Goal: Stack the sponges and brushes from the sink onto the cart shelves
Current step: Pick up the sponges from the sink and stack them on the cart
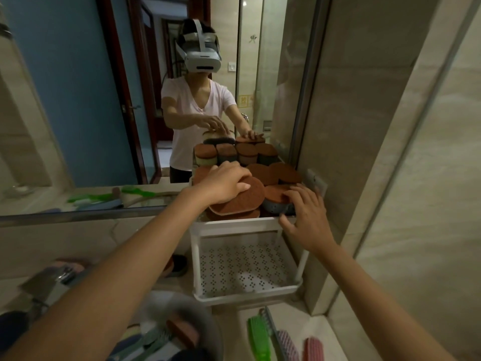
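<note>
Sink [208, 324]: sponges and brushes left, nearest the camera.
Left hand [223, 182]: fingers curled on a brown sponge [242, 198], long axis slanting, atop the top-shelf pile.
Right hand [305, 214]: spread, steadying a neighbouring sponge [277, 196].
Lower shelf [244, 267]: bare.

a large wall mirror [86, 105] fills the wall above the counter, edged below by a metal strip [78, 217]. it reflects a blue wall [73, 74], a dark-framed doorway [153, 82] and a person in a pale t-shirt [192, 118] wearing a white headset [201, 57]. a wall socket [318, 181] sits on the beige tiled wall [377, 126] to the right. a chrome tap [49, 280], blurred, stands at lower left. the marble counter [307, 332] runs along the bottom.
</note>
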{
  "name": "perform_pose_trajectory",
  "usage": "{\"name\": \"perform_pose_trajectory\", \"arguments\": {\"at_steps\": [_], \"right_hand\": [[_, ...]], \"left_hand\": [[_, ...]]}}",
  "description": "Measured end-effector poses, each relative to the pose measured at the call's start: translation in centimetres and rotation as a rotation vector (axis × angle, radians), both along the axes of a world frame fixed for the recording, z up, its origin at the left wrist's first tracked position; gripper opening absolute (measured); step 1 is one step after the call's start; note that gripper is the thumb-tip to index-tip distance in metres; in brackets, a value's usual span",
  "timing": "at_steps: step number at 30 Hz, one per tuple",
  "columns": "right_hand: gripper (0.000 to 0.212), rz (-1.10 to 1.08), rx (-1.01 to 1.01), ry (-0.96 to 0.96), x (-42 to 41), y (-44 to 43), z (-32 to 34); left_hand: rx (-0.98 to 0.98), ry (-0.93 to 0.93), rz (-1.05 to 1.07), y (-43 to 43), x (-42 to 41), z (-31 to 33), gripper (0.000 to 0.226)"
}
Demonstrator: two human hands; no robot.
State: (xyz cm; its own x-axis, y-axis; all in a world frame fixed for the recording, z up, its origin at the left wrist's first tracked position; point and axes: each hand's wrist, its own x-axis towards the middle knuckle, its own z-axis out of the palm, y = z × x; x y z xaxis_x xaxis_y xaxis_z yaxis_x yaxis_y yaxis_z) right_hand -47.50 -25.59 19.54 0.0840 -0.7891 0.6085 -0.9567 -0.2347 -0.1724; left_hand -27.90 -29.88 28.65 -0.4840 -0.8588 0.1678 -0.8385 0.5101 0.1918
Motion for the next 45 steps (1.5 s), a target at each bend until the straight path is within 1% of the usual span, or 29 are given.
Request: {"name": "perform_pose_trajectory", "arguments": {"at_steps": [2,3,4,6,7,8,12,14,18,21,25,27,29,31,33,35,38,40,42,45], "right_hand": [[0.06,-0.014,-0.001,-0.021,0.2,0.0,-0.1],[0.059,-0.024,-0.004,-0.028,0.4,0.0,0.0],[0.057,-0.035,-0.017,-0.031,0.6,0.0,0.1],[0.051,-0.058,-0.063,-0.028,1.0,0.1,0.2],[0.05,-0.069,-0.078,-0.029,1.2,0.1,0.2],[0.049,-0.08,-0.083,-0.029,1.3,0.1,0.3],[0.051,-0.107,-0.055,-0.022,1.5,0.0,0.3],[0.051,-0.115,-0.044,-0.023,1.5,-0.1,0.3],[0.051,-0.116,-0.066,-0.049,1.8,-0.2,0.2],[0.052,-0.112,-0.065,-0.047,1.8,-0.2,0.1],[0.053,-0.119,-0.075,-0.018,1.7,-0.2,-0.1],[0.054,-0.124,-0.075,-0.001,1.8,-0.2,-0.2],[0.055,-0.126,-0.075,0.007,1.9,-0.2,-0.4],[0.053,-0.121,-0.077,0.011,2.2,-0.2,-0.7],[0.053,-0.11,-0.067,0.011,2.5,-0.3,-1.0],[0.053,-0.103,-0.057,0.003,2.7,-0.3,-1.2],[0.052,-0.099,-0.067,-0.013,2.9,-0.3,-1.3],[0.052,-0.093,-0.073,-0.025,2.7,-0.4,-1.3],[0.053,-0.09,-0.071,-0.027,2.6,-0.4,-1.3],[0.053,-0.095,-0.073,-0.018,2.6,-0.3,-1.0]], "left_hand": [[-0.117,-0.085,-0.01,0.4,-0.1,-0.3,0.043],[-0.144,-0.115,-0.02,0.7,-0.1,-0.5,0.048],[-0.151,-0.15,-0.028,0.8,0.0,-0.8,0.058],[-0.125,-0.236,-0.032,1.1,0.1,-1.3,0.086],[-0.115,-0.271,-0.032,1.1,0.1,-1.5,0.094],[-0.119,-0.277,-0.038,1.1,0.2,-1.6,0.095],[-0.143,-0.103,-0.062,1.0,0.5,-1.2,0.083],[-0.102,-0.052,-0.064,1.0,0.7,-1.1,0.082],[0.028,-0.087,-0.071,1.0,0.7,-1.9,0.084],[0.057,-0.108,-0.064,0.9,0.4,-2.7,0.081],[-0.011,-0.143,-0.097,1.1,0.2,-3.0,0.07],[-0.078,-0.074,-0.085,1.5,0.5,-3.0,0.067],[-0.177,0.056,0.018,2.1,1.1,-3.1,0.069],[-0.249,0.118,0.192,2.8,2.0,-3.6,0.075],[-0.21,0.103,0.333,3.3,2.5,-4.3,0.082],[-0.107,0.118,0.389,3.4,2.7,-5.3,0.086],[0.038,0.257,0.385,3.0,2.6,-6.2,0.082],[0.072,0.327,0.372,2.8,2.4,-6.3,0.078],[0.083,0.36,0.369,2.8,2.2,-6.3,0.077],[0.091,0.356,0.368,2.5,2.2,-6.5,0.08]]}}
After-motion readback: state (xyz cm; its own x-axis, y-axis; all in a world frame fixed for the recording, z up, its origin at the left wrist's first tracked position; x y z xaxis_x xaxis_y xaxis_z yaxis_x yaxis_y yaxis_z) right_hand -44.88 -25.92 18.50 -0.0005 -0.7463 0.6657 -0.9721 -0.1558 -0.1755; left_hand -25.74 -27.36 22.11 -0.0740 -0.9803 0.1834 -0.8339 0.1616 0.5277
